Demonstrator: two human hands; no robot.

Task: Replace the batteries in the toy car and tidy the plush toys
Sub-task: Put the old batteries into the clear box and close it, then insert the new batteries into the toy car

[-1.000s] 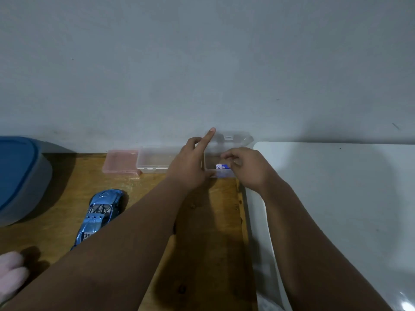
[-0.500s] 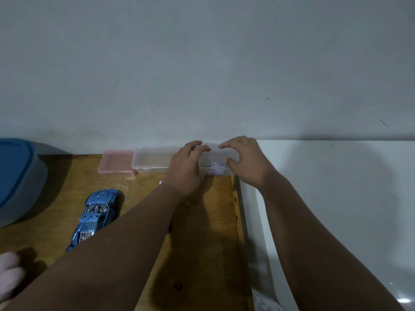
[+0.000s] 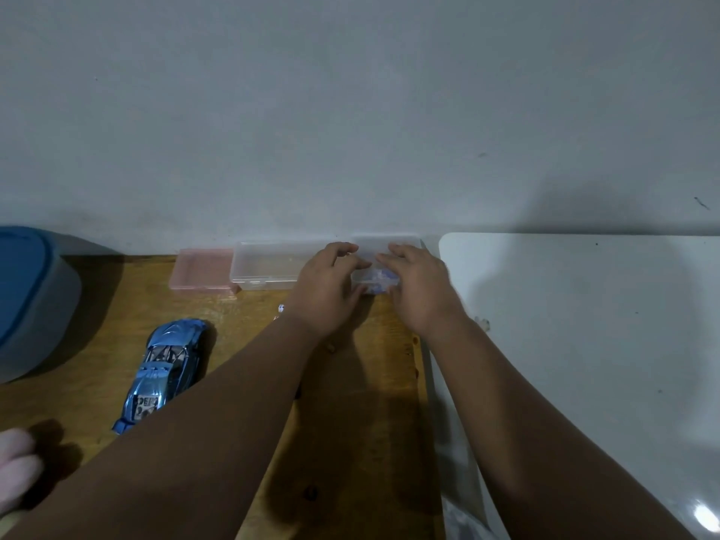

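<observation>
A small clear box (image 3: pixel 389 247) is seen at the back edge of the wooden table (image 3: pixel 350 442), against the grey wall (image 3: pixel 350 111), just above the middle of the frame, with its lid down. It is held by both hands. The left hand (image 3: pixel 327 290) is laid on its left part, fingers bent over the lid and thumb set against the front wall; the right hand (image 3: pixel 422 290) is laid on its right part in the same way, fingers curved across the lid, thumb at the front. Between the two thumbs a blue-and-white battery (image 3: pixel 380 277) is made out through the clear plastic, blurred, inside the box. Just left of this box, partly covered by the left hand, a long clear case (image 3: pixel 269 267) is lined up along the wall, and a pink case (image 3: pixel 202 270) is set touching its left end. The blue toy car (image 3: pixel 165 372) is found on the table in the left half of the frame, well apart from the hands, resting on its wheels with its far end pointed up and slightly right. At the left edge a grey bin with a blue lid (image 3: pixel 27 298) is cut off by the frame, and in the lower left corner a pale pink plush toy (image 3: pixel 15 469) is partly shown. A white tabletop (image 3: pixel 584 344) fills the right side, butted against the wooden one. A tiny white speck beside the left wrist cannot be identified.
</observation>
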